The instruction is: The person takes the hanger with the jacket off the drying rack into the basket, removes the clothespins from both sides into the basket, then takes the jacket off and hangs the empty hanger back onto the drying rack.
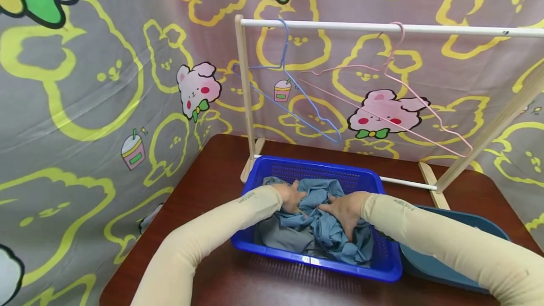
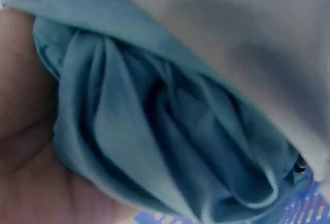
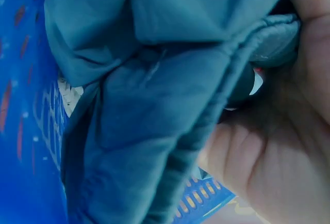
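A crumpled blue-grey garment (image 1: pixel 318 196) lies in a blue plastic basket (image 1: pixel 316 163), over a greyer piece of cloth (image 1: pixel 282 237). My left hand (image 1: pixel 292 196) grips its left part, and in the left wrist view the folds (image 2: pixel 129 126) bulge against the palm. Farther right, my right hand (image 1: pixel 347 208) holds another part of the same garment, thumb and fingers spread around the bunched fabric. The right wrist view shows a stitched seam edge (image 3: pixel 227 74) running into that hand. Cloth hides most fingertips of both hands.
Behind the basket stands a wooden rack with a white rail (image 1: pixel 340 25). A blue hanger (image 1: pixel 312 103) and a pink hanger (image 1: pixel 418 93) hang from it. A dark teal basin (image 1: pixel 442 266) sits right of the basket, partly under my right forearm. Patterned curtains surround the brown table (image 1: pixel 204 178).
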A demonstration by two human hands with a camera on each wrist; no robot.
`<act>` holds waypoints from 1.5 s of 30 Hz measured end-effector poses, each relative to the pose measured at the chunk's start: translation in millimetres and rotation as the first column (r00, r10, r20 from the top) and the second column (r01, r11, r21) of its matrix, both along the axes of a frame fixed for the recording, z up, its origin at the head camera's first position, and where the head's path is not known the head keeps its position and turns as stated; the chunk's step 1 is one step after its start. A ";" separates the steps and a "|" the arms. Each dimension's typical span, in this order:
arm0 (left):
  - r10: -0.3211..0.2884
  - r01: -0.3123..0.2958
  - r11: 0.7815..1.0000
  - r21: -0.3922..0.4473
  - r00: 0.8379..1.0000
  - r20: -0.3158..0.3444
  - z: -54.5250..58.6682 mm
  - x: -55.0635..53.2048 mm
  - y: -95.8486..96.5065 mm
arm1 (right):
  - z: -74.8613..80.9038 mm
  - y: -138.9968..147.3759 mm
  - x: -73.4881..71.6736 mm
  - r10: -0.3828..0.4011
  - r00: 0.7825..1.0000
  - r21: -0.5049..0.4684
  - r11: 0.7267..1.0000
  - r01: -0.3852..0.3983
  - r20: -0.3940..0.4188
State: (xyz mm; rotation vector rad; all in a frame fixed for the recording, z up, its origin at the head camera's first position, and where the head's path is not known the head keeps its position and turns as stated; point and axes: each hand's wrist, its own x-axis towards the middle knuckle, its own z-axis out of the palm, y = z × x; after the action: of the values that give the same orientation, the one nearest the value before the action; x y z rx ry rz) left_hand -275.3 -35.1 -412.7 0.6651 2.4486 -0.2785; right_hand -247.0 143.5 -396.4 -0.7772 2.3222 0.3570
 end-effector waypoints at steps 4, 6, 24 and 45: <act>0.024 -0.026 0.998 0.058 0.999 0.042 15.7 -2.6 -8.3 | 3.7 1.4 -2.1 -0.015 1.000 -0.021 1.000 0.015 0.000; 0.074 -0.079 0.992 0.098 0.996 0.054 26.3 1.2 -11.1 | 6.8 2.9 -2.9 -0.030 0.999 -0.028 0.999 0.029 -0.014; 0.285 -0.281 0.958 0.051 0.948 -0.144 8.7 43.9 5.8 | 14.4 14.5 5.8 -0.101 0.968 -0.235 0.971 0.045 -0.232; 0.177 -0.184 0.978 -0.102 0.981 -0.075 -14.2 39.3 16.2 | -8.7 -7.9 -5.7 -0.035 0.997 0.006 0.999 0.036 -0.071</act>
State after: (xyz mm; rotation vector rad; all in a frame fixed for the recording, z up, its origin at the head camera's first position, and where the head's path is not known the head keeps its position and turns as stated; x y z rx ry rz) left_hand -236.0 -18.9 -426.9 0.3896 2.5151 -0.3624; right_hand -252.7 135.6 -405.2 -0.7298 2.3961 0.3825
